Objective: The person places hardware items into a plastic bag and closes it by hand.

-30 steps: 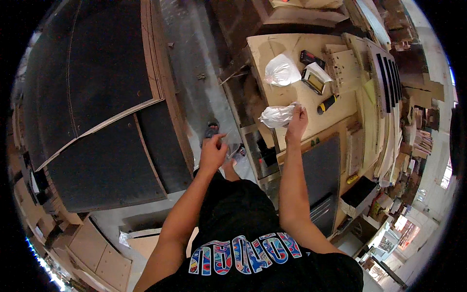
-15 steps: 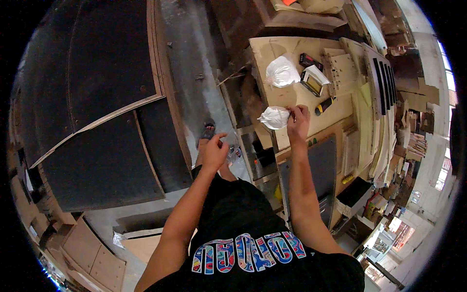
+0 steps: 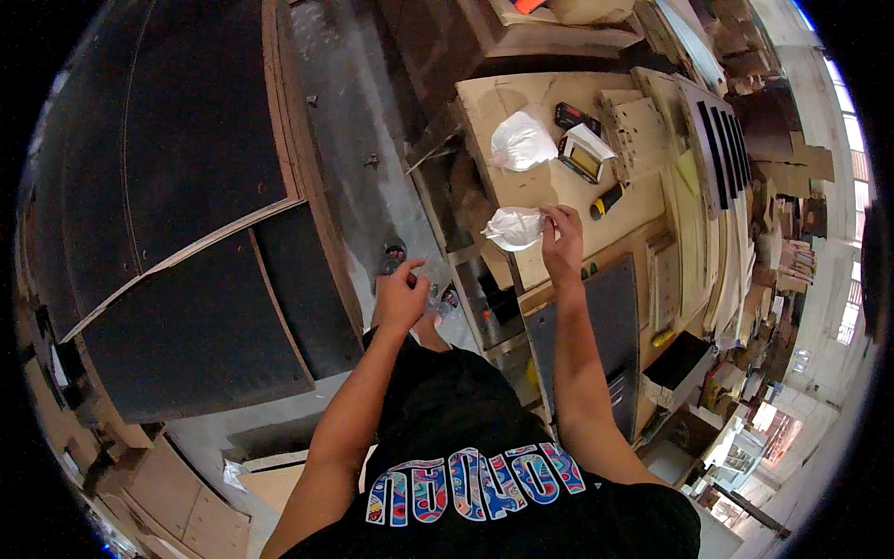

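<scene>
The left hand [image 3: 400, 300] has its fingers loosely parted; to its upper right lies a crumpled white bag [image 3: 512, 229], its end pinched by the right hand [image 3: 563, 244]; beyond, a yellow-and-black tool [image 3: 607, 200] rests on a pale board [image 3: 551, 189].

The bundle [image 3: 514, 230] at two o'clock is white, the worktop [image 3: 540, 188] pale tan, the tool [image 3: 608, 200] yellow and black. At six, a black shirt [image 3: 624, 517] bears multicoloured swirls [image 3: 398, 484].
</scene>
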The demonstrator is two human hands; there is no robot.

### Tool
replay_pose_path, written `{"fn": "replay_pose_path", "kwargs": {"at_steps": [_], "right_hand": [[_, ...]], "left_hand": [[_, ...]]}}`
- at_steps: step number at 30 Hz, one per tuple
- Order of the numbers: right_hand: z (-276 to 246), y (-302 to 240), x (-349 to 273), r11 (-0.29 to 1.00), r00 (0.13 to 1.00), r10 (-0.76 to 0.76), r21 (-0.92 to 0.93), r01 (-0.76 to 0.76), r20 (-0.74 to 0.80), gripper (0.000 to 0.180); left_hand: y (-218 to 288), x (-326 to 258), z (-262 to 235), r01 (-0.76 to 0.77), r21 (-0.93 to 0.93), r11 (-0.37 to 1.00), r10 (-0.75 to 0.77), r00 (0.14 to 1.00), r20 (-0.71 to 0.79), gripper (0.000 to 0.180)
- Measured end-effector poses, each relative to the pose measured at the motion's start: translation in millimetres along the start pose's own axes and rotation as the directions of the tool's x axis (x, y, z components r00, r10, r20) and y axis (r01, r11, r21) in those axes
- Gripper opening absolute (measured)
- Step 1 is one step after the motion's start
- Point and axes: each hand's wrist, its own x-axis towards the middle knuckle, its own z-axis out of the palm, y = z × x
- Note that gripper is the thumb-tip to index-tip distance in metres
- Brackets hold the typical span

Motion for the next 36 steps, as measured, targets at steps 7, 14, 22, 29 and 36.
{"fn": "replay_pose_path", "kwargs": {"at_steps": [7,14,22,29,36], "right_hand": [[1.0,-2.5,-0.5,0.99,0.995,0.102,0.098,-0.103,0.016,0.021],[6.9,2.1,-0.1,0.98,0.984,0.178,0.093,-0.178,0.006,0.021],[8.0,9.6,-2.2,0.984,0.989,0.143,0.115,-0.137,-0.04,0.022],[6.0,14.6,-5.3,0.992,0.996,0.071,0.113,-0.064,-0.059,0.03],[6.8,9.0,-5.6,0.947,0.974,0.222,0.246,-0.206,-0.042,0.034]], "left_hand": [[0.9,6.7,-4.1,-0.059,-0.021,0.998,0.054,0.978,-0.203,0.033],[63.6,48.7,-27.1,-0.364,-0.164,0.917,0.212,0.791,-0.573,0.029],[216.8,141.6,6.2,-0.631,0.232,0.74,0.669,0.659,-0.343,0.046],[241.6,153.6,108.9,-0.505,0.722,0.473,0.416,0.85,0.323,0.115],[229.0,171.6,122.7,-0.43,0.62,0.656,0.398,0.895,0.201,0.076]]}}
